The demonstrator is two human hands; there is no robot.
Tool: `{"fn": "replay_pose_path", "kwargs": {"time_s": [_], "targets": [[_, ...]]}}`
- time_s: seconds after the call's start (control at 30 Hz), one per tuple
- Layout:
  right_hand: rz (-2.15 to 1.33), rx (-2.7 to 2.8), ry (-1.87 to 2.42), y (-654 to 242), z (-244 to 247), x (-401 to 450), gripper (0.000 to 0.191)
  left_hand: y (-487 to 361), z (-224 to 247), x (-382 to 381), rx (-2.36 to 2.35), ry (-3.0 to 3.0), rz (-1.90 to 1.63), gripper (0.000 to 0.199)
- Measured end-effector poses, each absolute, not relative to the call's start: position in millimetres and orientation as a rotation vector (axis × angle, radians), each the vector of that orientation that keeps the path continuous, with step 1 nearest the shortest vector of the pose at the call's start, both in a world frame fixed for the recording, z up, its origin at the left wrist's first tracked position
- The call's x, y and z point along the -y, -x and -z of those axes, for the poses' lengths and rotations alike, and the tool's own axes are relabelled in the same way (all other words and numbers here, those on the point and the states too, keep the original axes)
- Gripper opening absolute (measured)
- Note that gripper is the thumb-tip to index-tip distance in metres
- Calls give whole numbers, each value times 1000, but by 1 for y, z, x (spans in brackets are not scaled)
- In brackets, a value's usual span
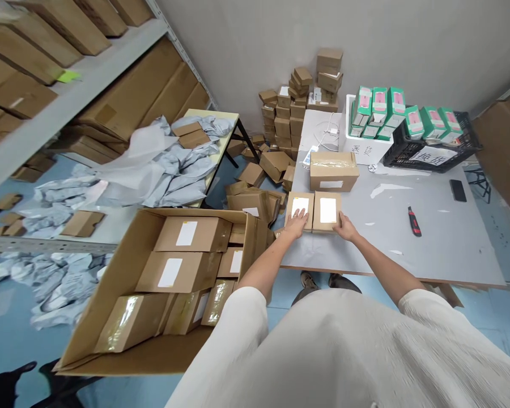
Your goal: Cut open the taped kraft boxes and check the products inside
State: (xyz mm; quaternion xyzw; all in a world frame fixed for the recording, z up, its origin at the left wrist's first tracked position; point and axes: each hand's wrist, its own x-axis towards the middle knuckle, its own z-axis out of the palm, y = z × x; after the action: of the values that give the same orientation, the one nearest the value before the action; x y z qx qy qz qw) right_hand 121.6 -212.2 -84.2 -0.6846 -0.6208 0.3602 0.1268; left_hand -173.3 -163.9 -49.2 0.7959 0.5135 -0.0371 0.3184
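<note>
Two small brown cartons with white labels stand side by side at the table's front left. My left hand [296,224] lies on the left carton [307,205], fingers spread over its label. At the right carton [332,198], my right hand [345,226] touches the lower right side, with fingers apart and the thumb near the edge. Just behind them sits a larger taped carton [334,171]. A red and black cutter [413,221] rests on the grey table [378,249] to the right.
An open large box [153,365] holding several cartons is at the left. White [368,148] and black crates [471,136] with green boxes stand at the table's back. A phone [458,190] lies right. Stacked cartons [283,127], a shelf [110,68] and grey bags [182,170] lie beyond.
</note>
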Motion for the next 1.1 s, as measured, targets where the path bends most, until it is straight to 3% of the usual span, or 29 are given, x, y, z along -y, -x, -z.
{"fn": "replay_pose_path", "kwargs": {"time_s": [0.4, 0.77, 0.97, 1.1], "targets": [[-838, 1770, 1924, -164, 66, 169, 72, 130, 26, 107, -1407, -2104, -88, 74], [-719, 1861, 1882, -200, 44, 67, 72, 101, 12, 26, -1646, -1936, -232, 81], [-835, 1887, 1864, -208, 54, 45, 77, 80, 18, 17, -1766, -1768, -189, 97], [-821, 1870, 1877, -226, 59, 45, 80, 57, 18, 17, -1775, -1788, -146, 96]]}}
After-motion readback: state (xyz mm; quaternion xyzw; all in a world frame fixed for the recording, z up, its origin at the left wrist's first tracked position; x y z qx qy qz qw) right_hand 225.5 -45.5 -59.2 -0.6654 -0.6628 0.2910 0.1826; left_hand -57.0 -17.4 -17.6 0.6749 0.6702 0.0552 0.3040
